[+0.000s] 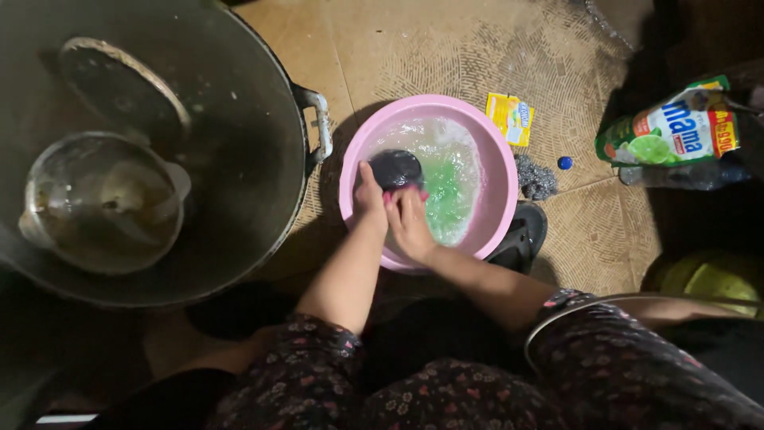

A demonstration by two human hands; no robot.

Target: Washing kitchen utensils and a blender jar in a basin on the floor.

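We find both hands inside the round pink plastic basin (493, 151) of soapy green water. Our left hand (370, 199) and right hand (410, 223) jointly clasp a small dark round object (395, 167) at the basin's nine o'clock. A grey steel-wool scourer (535, 178) lies at three o'clock, outside.

Dim scene; light from above falls brightest on the pink basin (493, 151) and tiled floor (414, 56). Edges sink into deep shadow, slightly soft.
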